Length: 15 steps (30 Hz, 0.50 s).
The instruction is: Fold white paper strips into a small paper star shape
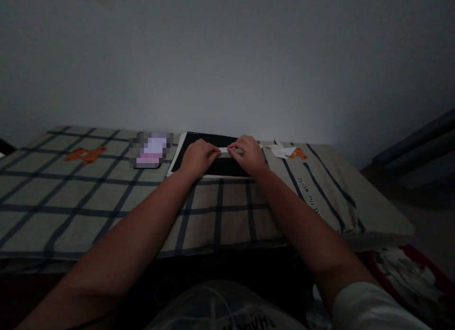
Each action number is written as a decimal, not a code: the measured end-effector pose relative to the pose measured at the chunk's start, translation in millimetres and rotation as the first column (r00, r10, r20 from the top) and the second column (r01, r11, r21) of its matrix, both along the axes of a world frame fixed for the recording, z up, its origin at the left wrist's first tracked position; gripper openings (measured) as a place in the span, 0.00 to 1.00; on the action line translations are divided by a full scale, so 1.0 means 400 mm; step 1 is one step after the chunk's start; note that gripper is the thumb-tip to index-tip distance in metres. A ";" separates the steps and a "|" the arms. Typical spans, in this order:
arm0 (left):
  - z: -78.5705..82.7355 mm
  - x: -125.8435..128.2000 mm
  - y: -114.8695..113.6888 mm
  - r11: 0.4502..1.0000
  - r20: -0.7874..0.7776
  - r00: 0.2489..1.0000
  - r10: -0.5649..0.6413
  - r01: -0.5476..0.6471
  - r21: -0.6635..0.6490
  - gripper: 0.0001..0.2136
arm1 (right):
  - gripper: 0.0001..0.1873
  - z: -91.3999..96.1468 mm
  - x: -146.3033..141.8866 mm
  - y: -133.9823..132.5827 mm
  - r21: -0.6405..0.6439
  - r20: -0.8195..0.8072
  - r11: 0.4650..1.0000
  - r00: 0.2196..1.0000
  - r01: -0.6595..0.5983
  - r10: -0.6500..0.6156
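Observation:
A narrow white paper strip lies across a black board with a white edge on the checked cloth. My left hand curls over the strip's left end, fingers pinched on it. My right hand pinches the strip's right end. Both hands rest on the board near the wall.
The plaid cloth covers a low surface against a grey wall. A blurred pinkish object lies left of the board. Folded white paper pieces lie to the right. A clear plastic bag sits near my lap.

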<state>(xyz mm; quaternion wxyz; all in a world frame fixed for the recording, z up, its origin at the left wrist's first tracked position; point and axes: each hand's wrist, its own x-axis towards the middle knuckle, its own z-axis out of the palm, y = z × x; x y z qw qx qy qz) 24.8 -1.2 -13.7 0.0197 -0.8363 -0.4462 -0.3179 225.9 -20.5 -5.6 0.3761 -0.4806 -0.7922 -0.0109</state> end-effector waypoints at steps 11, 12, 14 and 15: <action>0.011 0.011 -0.024 0.998 -0.112 0.992 -0.058 0.062 0.028 0.10 | 0.08 -0.002 -0.017 -0.011 0.035 0.275 0.999 0.961 -0.007 -0.003; 0.012 0.011 -0.026 0.997 -0.112 0.992 -0.065 0.069 0.034 0.10 | 0.07 0.000 -0.017 -0.012 0.033 0.280 0.999 0.960 -0.012 0.002; 0.013 0.011 -0.030 0.996 -0.113 0.991 -0.068 0.073 0.042 0.10 | 0.07 0.003 -0.019 -0.013 0.023 0.298 1.000 0.954 -0.019 0.011; 0.013 0.011 -0.031 0.997 -0.114 0.991 -0.065 0.070 0.043 0.10 | 0.06 0.004 -0.020 -0.014 0.019 0.309 1.000 0.951 -0.020 0.013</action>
